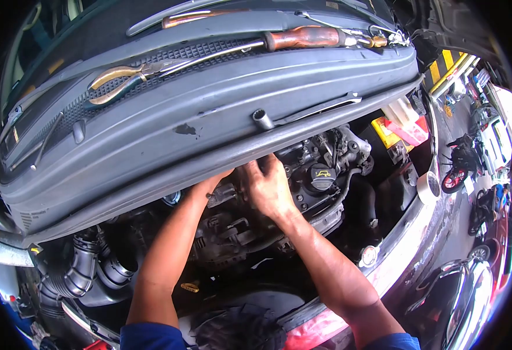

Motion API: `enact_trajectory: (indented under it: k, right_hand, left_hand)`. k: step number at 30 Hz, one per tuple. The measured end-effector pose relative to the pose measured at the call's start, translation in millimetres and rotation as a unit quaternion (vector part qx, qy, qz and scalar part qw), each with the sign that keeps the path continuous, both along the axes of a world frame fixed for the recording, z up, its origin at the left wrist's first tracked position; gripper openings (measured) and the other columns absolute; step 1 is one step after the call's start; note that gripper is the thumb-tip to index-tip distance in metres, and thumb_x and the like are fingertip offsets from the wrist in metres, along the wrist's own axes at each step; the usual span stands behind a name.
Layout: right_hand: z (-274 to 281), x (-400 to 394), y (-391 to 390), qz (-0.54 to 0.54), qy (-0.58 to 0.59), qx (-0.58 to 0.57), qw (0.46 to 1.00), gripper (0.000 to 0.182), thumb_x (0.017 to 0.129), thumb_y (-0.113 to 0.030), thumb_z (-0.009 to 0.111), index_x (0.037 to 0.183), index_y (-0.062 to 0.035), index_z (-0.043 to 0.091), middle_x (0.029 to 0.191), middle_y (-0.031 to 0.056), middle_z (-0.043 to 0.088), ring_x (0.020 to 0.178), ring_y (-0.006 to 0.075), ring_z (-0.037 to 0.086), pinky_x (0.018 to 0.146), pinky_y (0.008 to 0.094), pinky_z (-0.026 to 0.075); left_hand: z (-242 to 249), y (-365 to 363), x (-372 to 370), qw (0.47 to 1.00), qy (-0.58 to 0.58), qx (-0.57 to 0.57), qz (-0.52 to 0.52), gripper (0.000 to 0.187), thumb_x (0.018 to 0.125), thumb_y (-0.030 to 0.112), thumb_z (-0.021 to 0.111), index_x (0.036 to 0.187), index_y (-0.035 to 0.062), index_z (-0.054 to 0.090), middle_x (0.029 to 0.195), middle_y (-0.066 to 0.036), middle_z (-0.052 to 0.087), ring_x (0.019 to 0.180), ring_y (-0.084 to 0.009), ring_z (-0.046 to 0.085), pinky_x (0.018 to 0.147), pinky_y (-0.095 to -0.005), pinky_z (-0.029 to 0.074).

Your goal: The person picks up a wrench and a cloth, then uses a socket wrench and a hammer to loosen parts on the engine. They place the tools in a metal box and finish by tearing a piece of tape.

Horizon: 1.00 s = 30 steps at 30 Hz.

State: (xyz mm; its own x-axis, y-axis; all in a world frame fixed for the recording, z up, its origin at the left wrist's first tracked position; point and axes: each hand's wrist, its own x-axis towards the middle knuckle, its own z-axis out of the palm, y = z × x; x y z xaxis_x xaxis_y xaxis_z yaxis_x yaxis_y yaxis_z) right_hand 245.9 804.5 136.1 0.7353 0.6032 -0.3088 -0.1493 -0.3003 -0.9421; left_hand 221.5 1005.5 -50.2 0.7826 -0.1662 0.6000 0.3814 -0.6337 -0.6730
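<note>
Both my arms reach into a car's engine bay, up to the rear of the engine (227,233). My left hand (218,177) goes under the lip of the black cowl panel (151,134), which hides its fingers. Beside it, my right hand (267,185) is bent at the engine's back edge with its fingers curled inward. Whatever lies between those fingertips is out of sight. Right of this hand sits the black oil filler cap (321,177). A dark metal socket (262,119) lies on the cowl, just above my hands.
On the cowl lie pliers (116,86), a brown-handled screwdriver (305,38) and several other tools. A yellow-and-red battery (391,133) stands at right. A tape roll (429,188) rests on the front edge. Ribbed intake hoses (81,265) fill the lower left. Parked vehicles stand beyond.
</note>
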Motion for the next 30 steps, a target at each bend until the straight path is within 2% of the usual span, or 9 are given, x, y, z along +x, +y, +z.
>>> enact_trajectory:
  k: [2, 4, 9, 12, 17, 20, 24, 28, 30]
  right_hand:
    - [-5.5, 1.9, -1.6, -0.002, -0.041, 0.007, 0.999, 0.052, 0.101, -0.032, 0.061, 0.131, 0.0102, 0.052, 0.094, 0.0246, 0.071, 0.072, 0.0276, 0.073, 0.068, 0.0397, 0.057]
    - [-11.5, -5.6, 1.6, -0.005, -0.089, 0.060, 0.994, 0.038, 0.102, -0.027, 0.064, 0.116, 0.0067, 0.054, 0.077, 0.0122, 0.065, 0.058, 0.0175, 0.062, 0.053, 0.0321, 0.049]
    - [16.9, -29.9, 1.5, 0.054, 0.090, 0.158, 0.982, 0.046, 0.091, -0.016, 0.075, 0.125, 0.0045, 0.050, 0.079, 0.0082, 0.061, 0.053, 0.0122, 0.057, 0.048, 0.0282, 0.048]
    - [13.7, -47.0, -2.8, 0.050, 0.217, 0.197, 0.955, 0.042, 0.090, -0.012, 0.075, 0.121, 0.0026, 0.051, 0.081, 0.0101, 0.061, 0.052, 0.0136, 0.056, 0.046, 0.0283, 0.047]
    - [4.7, -65.6, -11.7, 0.114, 0.481, 0.261, 0.829, 0.032, 0.099, -0.024, 0.062, 0.123, -0.0035, 0.054, 0.090, 0.0065, 0.061, 0.068, 0.0174, 0.061, 0.058, 0.0325, 0.051]
    - [-5.5, -60.4, -18.3, 0.172, 0.516, 0.286, 0.789, 0.033, 0.100, -0.029, 0.062, 0.125, -0.0074, 0.056, 0.089, 0.0051, 0.058, 0.067, 0.0185, 0.060, 0.058, 0.0318, 0.051]
    - [15.1, -49.5, -25.7, 0.222, 0.532, 0.258, 0.776, 0.041, 0.100, -0.034, 0.065, 0.132, -0.0099, 0.055, 0.090, 0.0030, 0.056, 0.067, 0.0150, 0.057, 0.057, 0.0306, 0.049]
    - [13.1, -38.6, -29.7, 0.192, 0.413, 0.157, 0.877, 0.043, 0.093, -0.038, 0.075, 0.116, -0.0073, 0.056, 0.084, 0.0025, 0.055, 0.062, 0.0128, 0.056, 0.053, 0.0288, 0.048]
    - [14.6, -33.4, -31.4, 0.188, 0.375, 0.141, 0.897, 0.046, 0.093, -0.036, 0.076, 0.122, -0.0059, 0.056, 0.083, 0.0029, 0.056, 0.059, 0.0128, 0.055, 0.051, 0.0282, 0.047]
  left_hand:
    - [2.6, 0.2, 0.6, 0.980, -0.011, 0.194, 0.046, 0.049, 0.102, 0.037, 0.051, 0.144, 0.0114, 0.054, 0.150, -0.012, 0.050, 0.137, -0.0322, 0.046, 0.115, -0.0532, 0.038]
    - [4.2, 1.2, -1.3, 0.975, -0.003, 0.214, 0.053, 0.049, 0.101, 0.036, 0.051, 0.144, 0.0113, 0.054, 0.149, -0.012, 0.050, 0.137, -0.0325, 0.047, 0.115, -0.0530, 0.038]
    - [10.9, 2.2, -0.7, 0.997, 0.025, -0.052, -0.045, 0.049, 0.100, 0.034, 0.053, 0.143, 0.0111, 0.055, 0.147, -0.013, 0.052, 0.136, -0.0332, 0.048, 0.114, -0.0525, 0.039]
    - [23.0, 1.7, 5.2, 0.957, 0.035, -0.269, -0.104, 0.049, 0.099, 0.033, 0.054, 0.143, 0.0110, 0.055, 0.146, -0.014, 0.052, 0.135, -0.0336, 0.048, 0.114, -0.0522, 0.039]
    - [35.5, -5.9, 7.4, 0.879, 0.040, -0.457, -0.129, 0.049, 0.098, 0.030, 0.056, 0.142, 0.0108, 0.056, 0.145, -0.015, 0.054, 0.134, -0.0343, 0.049, 0.113, -0.0516, 0.040]
    - [39.9, -9.8, 9.3, 0.852, 0.042, -0.506, -0.129, 0.048, 0.097, 0.029, 0.057, 0.142, 0.0106, 0.056, 0.144, -0.015, 0.054, 0.134, -0.0347, 0.050, 0.112, -0.0513, 0.041]
    - [46.3, -12.9, 8.8, 0.824, 0.048, -0.551, -0.121, 0.048, 0.096, 0.027, 0.059, 0.141, 0.0105, 0.056, 0.142, -0.016, 0.055, 0.133, -0.0353, 0.051, 0.112, -0.0509, 0.041]
    - [50.1, -16.4, 6.9, 0.803, 0.049, -0.582, -0.118, 0.049, 0.094, 0.026, 0.060, 0.140, 0.0103, 0.057, 0.141, -0.016, 0.056, 0.132, -0.0358, 0.051, 0.111, -0.0505, 0.042]
    - [53.1, -16.2, 4.1, 0.792, 0.049, -0.597, -0.117, 0.049, 0.094, 0.025, 0.061, 0.140, 0.0102, 0.057, 0.140, -0.017, 0.057, 0.131, -0.0361, 0.052, 0.111, -0.0502, 0.042]
